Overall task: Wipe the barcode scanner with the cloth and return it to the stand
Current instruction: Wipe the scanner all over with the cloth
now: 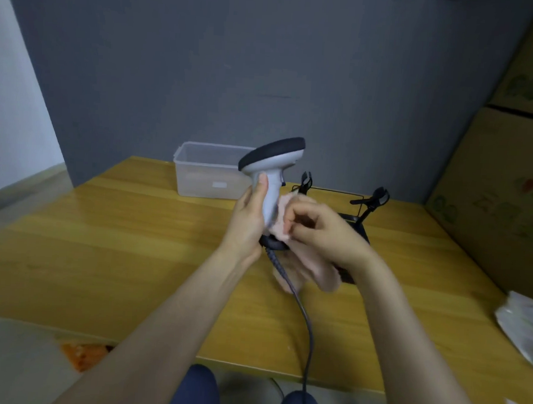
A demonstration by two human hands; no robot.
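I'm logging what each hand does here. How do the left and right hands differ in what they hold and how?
The left hand wraps the white barcode scanner by its handle, holding it upright. The right hand pinches the pale pink cloth against that handle. Both are raised above the yellow wooden table.

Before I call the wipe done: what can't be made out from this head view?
- Scanner window: faces away, its cleanliness unseen.
- Lower handle: covered by the left hand and the cloth, which the right hand presses on.
- Stand base: mostly hidden behind the right hand.
- Cable: runs off the bottom edge.
- Tub label: too blurred to read.
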